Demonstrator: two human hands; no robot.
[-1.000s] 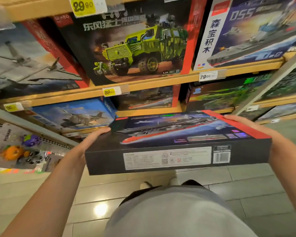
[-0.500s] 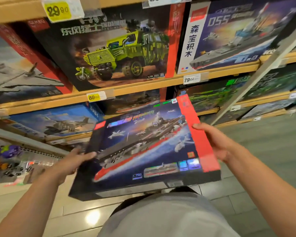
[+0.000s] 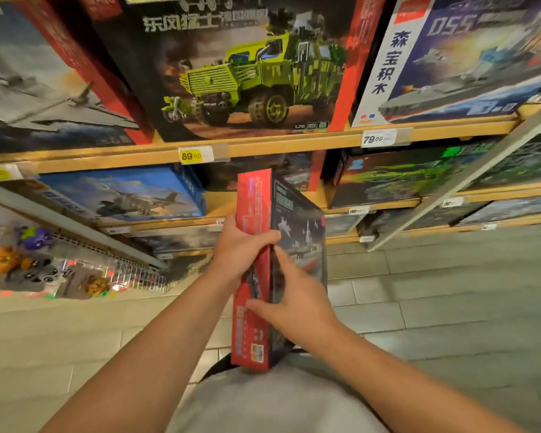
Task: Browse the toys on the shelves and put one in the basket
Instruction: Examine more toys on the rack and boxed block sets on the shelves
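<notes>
- Before the shelves (image 3: 263,148), you hold the toy box (image 3: 297,245) on edge at your waist.
- Your left hand (image 3: 238,248) grips its red side; your right hand (image 3: 294,295) clasps the front.
- No basket is visible; placing remains.

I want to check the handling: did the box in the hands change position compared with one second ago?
Yes. The ship box has turned from flat to upright, red edge toward the camera, below the yellow 89 price tag.
</notes>
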